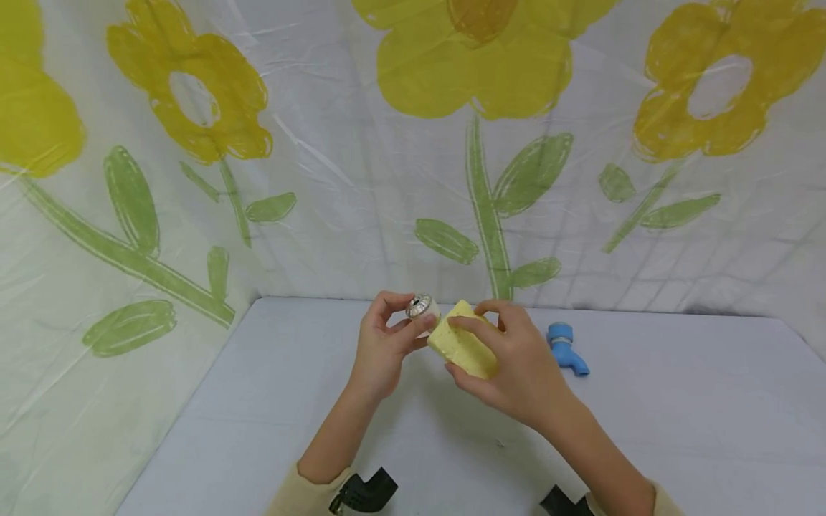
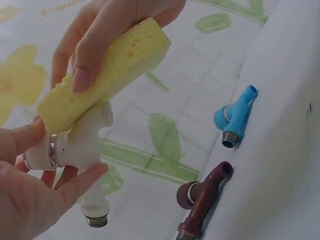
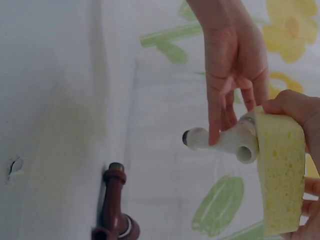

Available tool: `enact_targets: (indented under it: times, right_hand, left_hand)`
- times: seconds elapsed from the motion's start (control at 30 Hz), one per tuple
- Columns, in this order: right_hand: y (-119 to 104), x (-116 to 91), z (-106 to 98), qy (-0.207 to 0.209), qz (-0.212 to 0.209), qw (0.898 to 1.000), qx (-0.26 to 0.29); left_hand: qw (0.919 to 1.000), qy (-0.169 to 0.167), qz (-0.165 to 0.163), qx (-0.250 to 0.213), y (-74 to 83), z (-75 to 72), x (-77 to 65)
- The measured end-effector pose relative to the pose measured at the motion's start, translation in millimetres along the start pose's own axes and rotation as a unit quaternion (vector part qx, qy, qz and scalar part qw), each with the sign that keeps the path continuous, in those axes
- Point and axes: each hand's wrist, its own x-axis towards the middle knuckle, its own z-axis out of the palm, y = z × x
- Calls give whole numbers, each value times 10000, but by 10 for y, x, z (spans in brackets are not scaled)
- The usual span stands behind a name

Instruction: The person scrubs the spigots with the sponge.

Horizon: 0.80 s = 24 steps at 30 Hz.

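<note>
Held up in my left hand (image 1: 381, 347) is a white plastic tap (image 2: 82, 152) with a silver ring and a threaded metal end. Thumb and fingers grip its body from both sides. My right hand (image 1: 519, 362) grips a yellow porous sponge (image 1: 461, 347), fingers on one face and thumb on the other. The sponge lies along the tap's body near the silver ring, as the left wrist view shows. From the head, mostly the tap's ornate silver cap shows beside the left thumb; the sponge and fingers hide the rest.
A blue tap (image 1: 568, 351) lies on the white table (image 1: 677, 416), right of the right hand. In both wrist views a dark red tap (image 2: 206, 192) lies on the table too. Behind the table hangs a flower-printed sheet (image 1: 361, 179). A small mark (image 3: 15, 167) shows on the tabletop.
</note>
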Motion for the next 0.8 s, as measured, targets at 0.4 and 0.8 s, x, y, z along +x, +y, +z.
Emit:
enact_targets:
  times: [0.4,0.8]
  right_hand:
    - [-3,3,-2,433,15,9980,466]
    - [1,8,52,1415,-5,9847,1013]
  left_hand:
    - [9984,-121,-559,9,-20,-44,7]
    - [9846,-1352,-1107,-1,19,-144,35]
